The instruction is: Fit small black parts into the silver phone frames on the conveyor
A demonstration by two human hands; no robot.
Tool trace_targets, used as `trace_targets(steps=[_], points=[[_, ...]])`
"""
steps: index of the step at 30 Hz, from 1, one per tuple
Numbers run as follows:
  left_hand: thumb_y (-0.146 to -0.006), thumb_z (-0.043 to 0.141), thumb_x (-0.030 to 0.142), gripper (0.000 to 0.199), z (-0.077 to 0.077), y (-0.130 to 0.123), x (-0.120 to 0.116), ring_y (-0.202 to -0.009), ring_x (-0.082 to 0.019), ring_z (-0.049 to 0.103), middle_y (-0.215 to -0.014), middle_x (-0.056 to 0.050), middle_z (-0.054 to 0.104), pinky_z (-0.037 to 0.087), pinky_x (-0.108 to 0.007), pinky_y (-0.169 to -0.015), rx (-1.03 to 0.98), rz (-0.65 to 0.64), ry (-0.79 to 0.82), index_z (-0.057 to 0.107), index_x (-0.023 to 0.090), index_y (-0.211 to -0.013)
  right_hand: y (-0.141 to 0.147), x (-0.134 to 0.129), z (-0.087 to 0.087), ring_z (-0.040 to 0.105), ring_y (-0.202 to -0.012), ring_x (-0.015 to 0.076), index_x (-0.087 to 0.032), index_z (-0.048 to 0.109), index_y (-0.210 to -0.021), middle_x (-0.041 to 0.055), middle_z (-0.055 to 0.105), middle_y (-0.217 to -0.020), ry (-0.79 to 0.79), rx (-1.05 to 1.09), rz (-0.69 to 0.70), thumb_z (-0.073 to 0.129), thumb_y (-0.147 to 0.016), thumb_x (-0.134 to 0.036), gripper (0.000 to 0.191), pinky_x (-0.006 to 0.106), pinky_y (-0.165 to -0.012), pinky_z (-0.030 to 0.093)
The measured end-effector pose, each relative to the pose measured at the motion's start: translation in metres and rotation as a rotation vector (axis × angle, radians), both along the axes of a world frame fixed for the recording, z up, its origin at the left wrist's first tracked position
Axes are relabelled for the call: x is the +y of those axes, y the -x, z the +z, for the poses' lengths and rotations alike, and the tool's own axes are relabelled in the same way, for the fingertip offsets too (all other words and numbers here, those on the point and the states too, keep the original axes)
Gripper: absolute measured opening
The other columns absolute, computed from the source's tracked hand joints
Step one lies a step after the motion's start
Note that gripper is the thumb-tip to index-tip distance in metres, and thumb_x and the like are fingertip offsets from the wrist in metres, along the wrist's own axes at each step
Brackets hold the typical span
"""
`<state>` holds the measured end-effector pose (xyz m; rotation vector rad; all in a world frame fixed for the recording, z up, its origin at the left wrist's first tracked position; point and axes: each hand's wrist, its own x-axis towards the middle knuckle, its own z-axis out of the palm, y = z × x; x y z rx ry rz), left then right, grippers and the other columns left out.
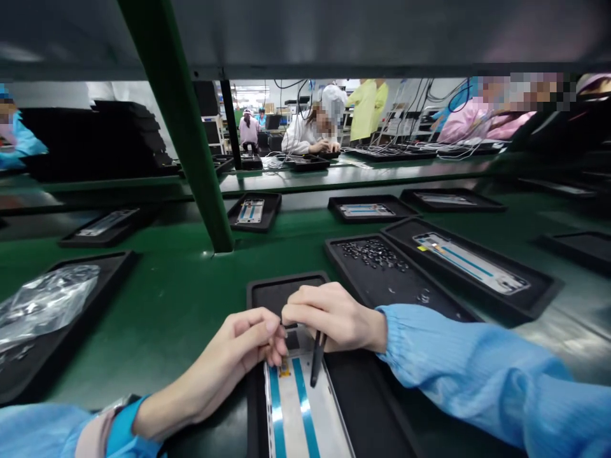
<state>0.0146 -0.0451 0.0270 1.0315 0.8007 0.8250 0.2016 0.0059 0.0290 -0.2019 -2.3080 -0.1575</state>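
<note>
A phone frame point(329, 407), pale metal with two blue strips and a small orange flex piece near its top, lies in a black tray point(377, 407) in front of me. My left hand point(248, 343) is at the frame's upper left, thumb and forefinger pinched together; what is between them, if anything, is too small to make out. Just above the frame, my right hand point(329, 315) is closed around black tweezers point(317, 359), whose tips point down over the frame. The fingertips of both hands nearly meet, hiding the frame's top end.
A black tray point(405, 280) of small dark parts sits at right, beside a tray with another phone frame point(470, 261). At left, a tray point(114, 273) holds a clear plastic bag point(52, 299). A green post point(191, 140) and overhead shelf point(334, 38) stand ahead. Co-workers sit beyond.
</note>
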Motion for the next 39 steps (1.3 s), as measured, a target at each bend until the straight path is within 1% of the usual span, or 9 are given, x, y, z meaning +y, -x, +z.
trace_targets(steps=[4,7,9,12,14,17,23,30,39], points=[[-0.081,0.060,0.031,0.020,-0.001,-0.004,0.002,-0.064,-0.010,0.052,-0.069,-0.003,0.058,0.043,-0.019,-0.062,0.004,-0.024,0.026,0.059,0.013,-0.074,-0.003,0.000,-0.002,0.060,-0.067,0.0137,-0.012,0.054,-0.094,0.0069,0.063,-0.073,-0.055,-0.016,0.036,0.039,-0.080,-0.005,0.021,0.022,-0.051,0.043],[-0.077,0.062,0.034,0.022,-0.001,-0.004,0.004,-0.060,-0.010,0.050,-0.065,-0.002,0.056,0.042,-0.020,-0.058,0.083,0.036,-0.012,0.058,0.014,-0.073,-0.001,0.000,-0.004,0.060,-0.068,0.0140,-0.011,0.056,-0.093,0.0083,0.063,-0.077,-0.004,-0.020,0.047,0.040,-0.081,-0.004,0.020,0.022,-0.051,0.042],[-0.076,0.061,0.037,0.024,-0.002,-0.002,0.007,-0.058,-0.011,0.050,-0.064,-0.001,0.054,0.042,-0.021,-0.056,0.203,0.124,-0.142,0.057,0.015,-0.071,0.001,0.001,-0.006,0.060,-0.072,0.0130,-0.013,0.057,-0.093,0.0077,0.063,-0.081,0.158,-0.010,0.033,0.042,-0.084,-0.007,0.018,0.021,-0.056,0.044],[-0.078,0.057,0.038,0.023,-0.009,0.003,0.015,-0.058,-0.012,0.051,-0.064,-0.001,0.055,0.042,-0.022,-0.055,0.442,0.221,-0.433,0.057,0.015,-0.071,0.005,0.002,-0.008,0.057,-0.068,0.0096,-0.015,0.059,-0.086,0.0030,0.063,-0.079,0.572,0.054,-0.032,0.051,-0.083,-0.014,0.009,0.018,-0.057,0.044],[-0.080,0.054,0.036,0.022,-0.015,0.007,0.019,-0.059,-0.012,0.052,-0.064,0.000,0.056,0.043,-0.021,-0.054,0.567,0.244,-0.571,0.058,0.016,-0.073,0.006,0.003,-0.007,0.055,-0.062,0.0080,-0.015,0.061,-0.081,0.0007,0.063,-0.075,0.794,0.104,-0.111,0.056,-0.080,-0.016,0.005,0.017,-0.055,0.043],[-0.083,0.051,0.033,0.020,-0.021,0.009,0.021,-0.059,-0.012,0.052,-0.065,0.000,0.058,0.042,-0.020,-0.053,0.668,0.227,-0.669,0.058,0.016,-0.074,0.007,0.002,-0.005,0.055,-0.061,0.0080,-0.014,0.065,-0.079,0.0007,0.064,-0.075,0.941,0.116,-0.168,0.059,-0.079,-0.018,0.007,0.017,-0.056,0.042],[-0.083,0.051,0.030,0.019,-0.022,0.008,0.020,-0.056,-0.011,0.052,-0.065,-0.001,0.059,0.042,-0.020,-0.051,0.720,0.187,-0.724,0.060,0.016,-0.076,0.009,-0.001,-0.002,0.058,-0.063,0.0109,-0.013,0.067,-0.075,0.0021,0.066,-0.071,0.925,0.051,-0.141,0.059,-0.077,-0.018,0.009,0.020,-0.058,0.043],[-0.083,0.050,0.033,0.021,-0.022,0.007,0.020,-0.057,-0.012,0.052,-0.065,-0.001,0.059,0.042,-0.020,-0.052,0.698,0.192,-0.695,0.060,0.016,-0.076,0.009,-0.001,-0.005,0.056,-0.059,0.0090,-0.015,0.067,-0.075,0.0010,0.066,-0.070,0.866,0.076,-0.121,0.061,-0.072,-0.013,0.007,0.018,-0.053,0.041],[-0.084,0.049,0.032,0.020,-0.020,0.007,0.019,-0.060,-0.012,0.053,-0.068,-0.001,0.061,0.041,-0.021,-0.053,0.701,0.179,-0.671,0.061,0.017,-0.078,0.010,0.000,-0.009,0.042,-0.049,0.0052,-0.013,0.068,-0.073,-0.0027,0.056,-0.056,1.130,0.143,-0.141,0.059,-0.074,-0.017,0.010,0.016,-0.045,0.033]])
